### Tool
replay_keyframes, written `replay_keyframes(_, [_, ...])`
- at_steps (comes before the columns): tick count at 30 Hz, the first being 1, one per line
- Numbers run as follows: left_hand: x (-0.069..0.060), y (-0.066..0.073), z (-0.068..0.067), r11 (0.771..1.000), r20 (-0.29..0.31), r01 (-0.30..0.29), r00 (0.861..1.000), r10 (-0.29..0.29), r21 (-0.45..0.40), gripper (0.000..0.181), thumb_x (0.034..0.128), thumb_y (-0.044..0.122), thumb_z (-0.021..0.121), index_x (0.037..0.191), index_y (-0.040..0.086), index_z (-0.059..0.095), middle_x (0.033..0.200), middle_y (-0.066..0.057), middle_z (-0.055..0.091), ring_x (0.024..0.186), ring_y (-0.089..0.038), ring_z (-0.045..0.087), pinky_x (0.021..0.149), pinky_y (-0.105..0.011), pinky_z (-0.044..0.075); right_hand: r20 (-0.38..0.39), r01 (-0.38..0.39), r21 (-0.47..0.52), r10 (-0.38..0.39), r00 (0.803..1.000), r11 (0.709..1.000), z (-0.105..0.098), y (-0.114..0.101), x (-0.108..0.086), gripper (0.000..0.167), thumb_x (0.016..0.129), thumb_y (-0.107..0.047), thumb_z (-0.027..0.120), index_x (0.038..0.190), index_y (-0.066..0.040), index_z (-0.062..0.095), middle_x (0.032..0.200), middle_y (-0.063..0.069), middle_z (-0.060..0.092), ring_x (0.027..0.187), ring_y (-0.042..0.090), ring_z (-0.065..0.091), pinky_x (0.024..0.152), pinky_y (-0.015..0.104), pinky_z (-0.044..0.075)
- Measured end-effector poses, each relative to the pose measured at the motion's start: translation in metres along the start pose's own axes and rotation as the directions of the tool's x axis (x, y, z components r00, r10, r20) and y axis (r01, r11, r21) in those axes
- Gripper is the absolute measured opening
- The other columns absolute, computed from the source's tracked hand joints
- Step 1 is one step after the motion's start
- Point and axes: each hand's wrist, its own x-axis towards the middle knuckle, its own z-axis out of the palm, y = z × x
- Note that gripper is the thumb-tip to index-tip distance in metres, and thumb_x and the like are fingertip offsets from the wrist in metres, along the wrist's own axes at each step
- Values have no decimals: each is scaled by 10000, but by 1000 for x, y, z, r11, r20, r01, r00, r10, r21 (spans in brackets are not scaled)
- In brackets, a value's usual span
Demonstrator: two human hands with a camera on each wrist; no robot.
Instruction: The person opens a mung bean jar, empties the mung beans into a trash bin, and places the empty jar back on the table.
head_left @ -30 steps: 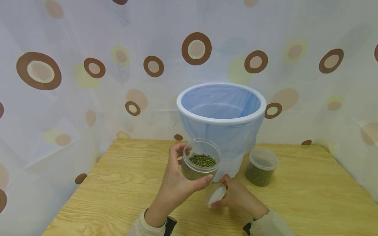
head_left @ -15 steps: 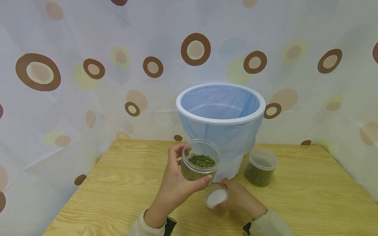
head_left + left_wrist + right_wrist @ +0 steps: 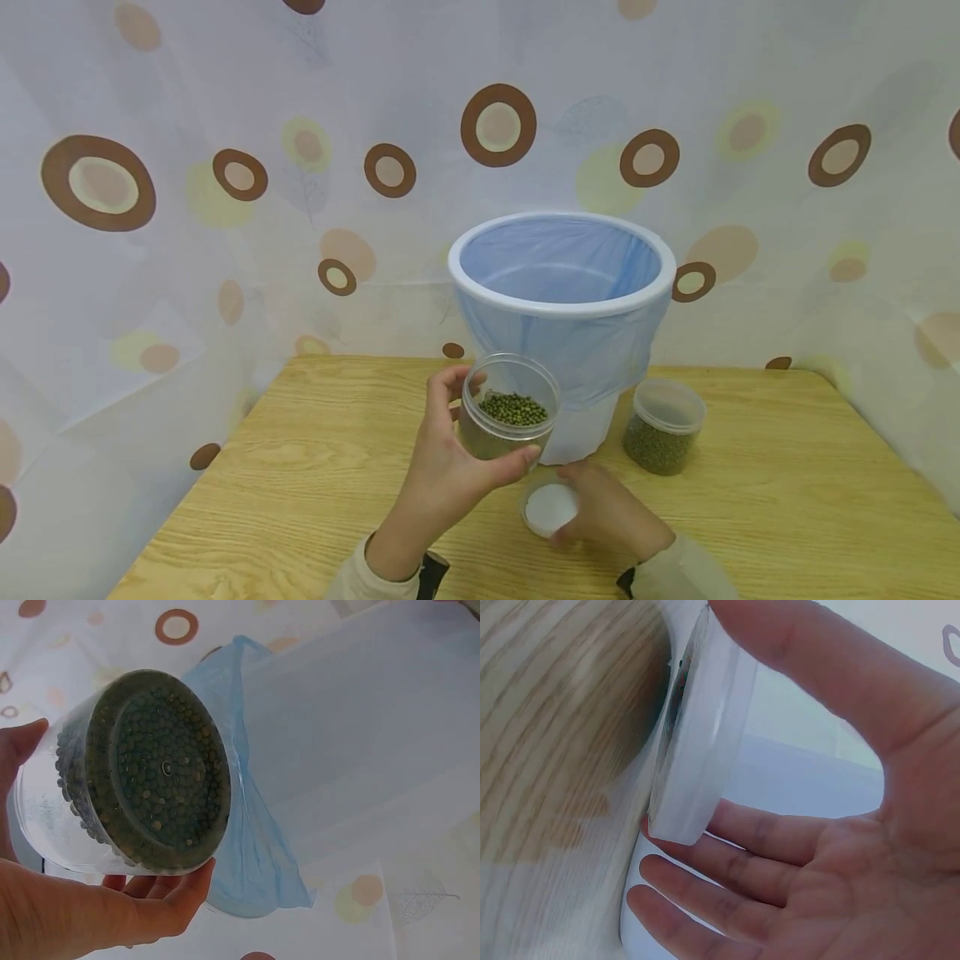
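My left hand (image 3: 457, 467) grips a clear plastic jar (image 3: 501, 446) of green mung beans (image 3: 513, 409), lidless and tilted, held up in front of the bin. From below, the left wrist view shows the jar's bottom (image 3: 166, 769) with the beans behind it. Low over the table, my right hand (image 3: 611, 508) holds a round white lid (image 3: 551, 508) by its edge, thumb on one side and fingers on the other. In the right wrist view the lid (image 3: 709, 735) is edge-on, close to the wood; whether it touches is unclear.
A white bin (image 3: 562, 310) with a blue bag liner (image 3: 570, 358) stands behind the hands. To its right a second clear jar (image 3: 663, 429), part full of small dark green contents, stands on the wooden table (image 3: 765, 483). Patterned cloth (image 3: 420, 83) surrounds the table.
My right hand has turned the lid from steeply tilted to nearly flat, lowering it slightly toward the table. The left hand and its jar have stayed almost still.
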Motion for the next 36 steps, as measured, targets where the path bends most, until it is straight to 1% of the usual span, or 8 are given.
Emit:
replay_keyframes(3, [0,1,0,1000,1,0,1000,0,-2,861,633,138,879,1311,70,355,1301,-132,475,1152,-254,472,945,-476,374,-3,-19,-2,19,1000,1000,1,-1,-1,792,494,-162,945,1161,85,597,1182,187,608,1107,391,545,957,543,407])
replay_keyframes(8, [1,1,0,1000,6,-9,1000,9,1,845,646,156,876,1305,68,354,1291,-133,478,1139,-271,475,932,-475,382,6,-15,8,15,1000,1000,1,0,-1,808,482,-149,952,1157,99,583,1185,208,589,1118,413,519,964,552,394])
replay_keyframes(11, [1,1,0,1000,5,-7,1000,7,3,841,648,163,876,1304,70,357,1288,-132,482,1137,-273,478,932,-476,383,17,-27,18,27,999,999,2,0,-1,812,483,-153,954,1156,101,577,1197,223,573,1134,439,493,969,561,385])
replay_keyframes(17, [2,2,-1,1000,10,-20,1000,20,9,835,657,177,874,1308,76,361,1287,-139,474,1155,-268,467,936,-480,376,24,-41,4,41,999,999,2,0,-1,818,488,-176,957,1161,77,568,1193,203,565,1131,443,465,947,558,399])
replay_keyframes(20, [2,2,-1,1000,12,-20,1000,20,8,835,658,180,874,1310,81,362,1286,-136,474,1154,-266,466,936,-478,375,9,-25,-7,25,1000,1000,3,0,-1,823,475,-185,961,1152,70,568,1176,189,572,1099,432,467,923,555,410])
replay_keyframes(27, [2,1,-1,1000,13,-18,1000,18,7,838,659,174,874,1310,75,356,1286,-141,468,1158,-267,461,936,-477,375,-51,35,-35,-37,998,999,9,3,-4,816,425,-200,972,1092,26,561,1066,127,569,957,363,457,835,526,433])
replay_keyframes(32, [1,2,-1,1000,9,-2,1000,2,13,848,652,170,878,1315,85,355,1290,-121,472,1159,-262,463,943,-477,375,-51,40,-40,-42,998,998,12,3,-5,813,415,-199,973,1076,7,547,1040,102,549,917,334,421,825,506,426])
replay_keyframes(36, [0,1,-2,1000,7,-13,1000,13,15,839,656,178,877,1311,84,359,1279,-124,477,1149,-270,468,935,-479,379,-44,71,-60,-74,996,996,14,5,-4,826,421,-220,970,1083,12,533,1038,102,538,902,327,409,808,494,425])
